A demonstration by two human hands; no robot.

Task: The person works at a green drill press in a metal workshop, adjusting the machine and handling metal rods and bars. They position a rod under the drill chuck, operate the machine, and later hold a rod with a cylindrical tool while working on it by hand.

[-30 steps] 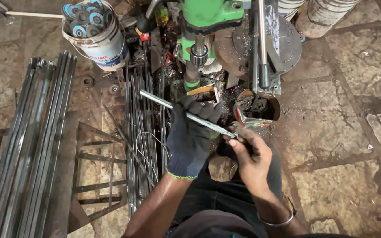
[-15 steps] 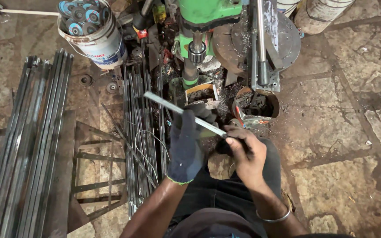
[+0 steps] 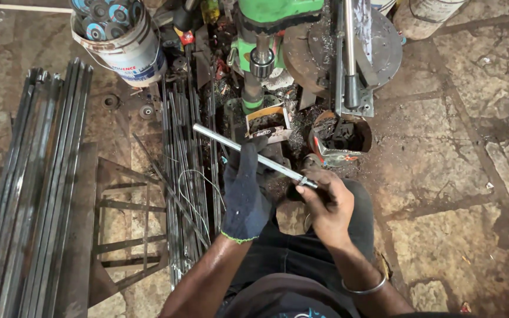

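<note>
Left hand (image 3: 245, 191): dark blue knit glove, green cuff edge. Right hand (image 3: 327, 203): bare, silver bangle (image 3: 360, 288) at wrist. Dark trousers (image 3: 301, 253).

Open stone floor (image 3: 466, 194) to rt, room to pass. Fwd blocked: green drill press (image 3: 266, 35), round metal plate (image 3: 378, 53) w/ lever, small open box (image 3: 268, 122), torn can (image 3: 340, 138). Lt crowded: thin rods (image 3: 187, 176) on floor, metal frame (image 3: 122, 229), long bar bundle (image 3: 36, 194), bucket of discs (image 3: 119, 35) far lt-fwd.
</note>
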